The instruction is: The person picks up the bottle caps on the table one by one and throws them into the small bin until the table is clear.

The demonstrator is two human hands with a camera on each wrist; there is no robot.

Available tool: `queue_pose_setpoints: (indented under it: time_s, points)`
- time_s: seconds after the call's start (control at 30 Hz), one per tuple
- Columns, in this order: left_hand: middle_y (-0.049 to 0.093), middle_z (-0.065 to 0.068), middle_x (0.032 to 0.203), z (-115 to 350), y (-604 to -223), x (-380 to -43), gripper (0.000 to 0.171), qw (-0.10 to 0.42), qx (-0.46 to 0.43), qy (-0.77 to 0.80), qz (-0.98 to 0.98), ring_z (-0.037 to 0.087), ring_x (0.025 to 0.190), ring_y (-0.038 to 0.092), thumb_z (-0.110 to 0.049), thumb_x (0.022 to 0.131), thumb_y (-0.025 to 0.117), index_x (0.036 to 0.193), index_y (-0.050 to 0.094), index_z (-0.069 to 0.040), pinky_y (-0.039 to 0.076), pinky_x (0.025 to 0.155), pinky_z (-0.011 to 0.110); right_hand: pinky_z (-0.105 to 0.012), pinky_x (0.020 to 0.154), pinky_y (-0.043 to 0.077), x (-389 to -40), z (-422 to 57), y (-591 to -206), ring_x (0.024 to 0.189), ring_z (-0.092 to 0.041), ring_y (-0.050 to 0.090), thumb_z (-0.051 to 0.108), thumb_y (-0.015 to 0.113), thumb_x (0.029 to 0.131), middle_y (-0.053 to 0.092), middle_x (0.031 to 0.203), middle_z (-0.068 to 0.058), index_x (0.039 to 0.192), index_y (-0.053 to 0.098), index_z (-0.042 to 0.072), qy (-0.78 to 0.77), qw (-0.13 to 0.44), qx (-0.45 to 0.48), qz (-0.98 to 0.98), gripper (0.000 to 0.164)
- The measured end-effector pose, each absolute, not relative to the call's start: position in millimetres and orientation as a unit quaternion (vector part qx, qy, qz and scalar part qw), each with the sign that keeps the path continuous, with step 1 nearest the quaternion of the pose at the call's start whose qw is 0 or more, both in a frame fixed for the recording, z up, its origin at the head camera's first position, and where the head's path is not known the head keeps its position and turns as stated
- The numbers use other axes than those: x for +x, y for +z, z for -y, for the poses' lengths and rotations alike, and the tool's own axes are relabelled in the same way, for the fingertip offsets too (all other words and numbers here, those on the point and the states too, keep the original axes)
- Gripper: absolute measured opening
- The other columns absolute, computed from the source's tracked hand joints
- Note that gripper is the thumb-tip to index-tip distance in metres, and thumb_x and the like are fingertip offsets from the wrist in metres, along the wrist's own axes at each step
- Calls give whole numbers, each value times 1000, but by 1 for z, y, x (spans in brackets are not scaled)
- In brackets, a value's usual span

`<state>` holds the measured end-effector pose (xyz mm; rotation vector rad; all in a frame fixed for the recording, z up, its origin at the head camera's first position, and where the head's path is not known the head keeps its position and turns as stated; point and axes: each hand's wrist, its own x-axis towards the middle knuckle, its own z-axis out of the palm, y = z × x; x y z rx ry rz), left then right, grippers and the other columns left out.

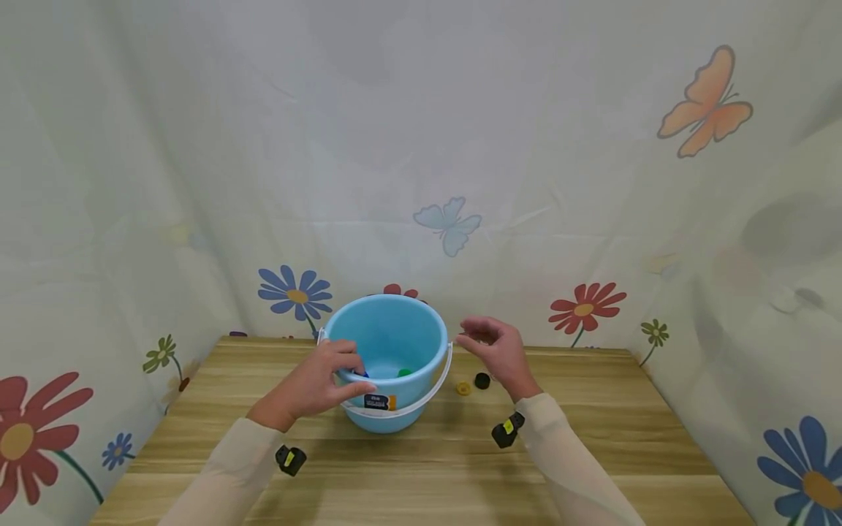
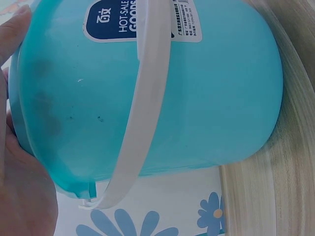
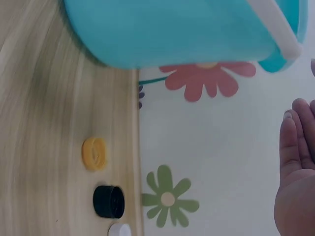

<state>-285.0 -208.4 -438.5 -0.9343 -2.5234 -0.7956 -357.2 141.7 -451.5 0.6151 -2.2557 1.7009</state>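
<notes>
A light blue bucket [image 1: 395,343] stands on the wooden table, its white handle [image 1: 421,400] hanging down at the front. My left hand [image 1: 325,376] grips the bucket's near-left rim, fingers over the inside and thumb outside. Inside the bucket lie a green cap [image 1: 404,372] and a blue item [image 1: 362,374], the latter partly hidden by my left fingers. My right hand [image 1: 496,351] is raised just right of the bucket, apart from it, and I see nothing held in it. Below it on the table are a yellow cap [image 3: 94,154], a black cap [image 3: 109,201] and a white cap [image 3: 119,229].
A pale curtain [image 1: 368,146] printed with flowers and butterflies hangs behind the table [image 1: 395,482] and along both sides. Small black devices with yellow marks sit at my left wrist [image 1: 290,460] and right wrist [image 1: 507,429].
</notes>
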Motion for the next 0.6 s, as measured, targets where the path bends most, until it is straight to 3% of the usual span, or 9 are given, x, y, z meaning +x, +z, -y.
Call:
queue_pose_setpoints:
  time_s: [0.17,0.37,0.6]
  points:
    - [54,-17,88,208,-437,-282,20,166,-325,-278,889,14,96,55,-49,84,82,83,68,-34,52,94,54,-18,90,54,-361,-152,-458,109,-25,67,29,83,87,73,120,-12,120,71,6,595,127,196,769,41]
    - [54,-17,87,207,-436,-281,21,163,-322,-280,890,14,96,54,-50,84,81,83,69,-34,53,93,52,-18,91,54,-366,-164,-466,109,-23,68,29,84,87,72,121,-14,122,69,1,594,138,182,771,48]
    - [53,-17,87,208,-437,-281,21,166,-319,-278,891,14,96,54,-52,84,80,83,68,-35,52,95,54,-16,90,53,-372,-173,-477,114,-22,67,26,83,88,66,130,-25,125,68,0,615,127,161,761,48]
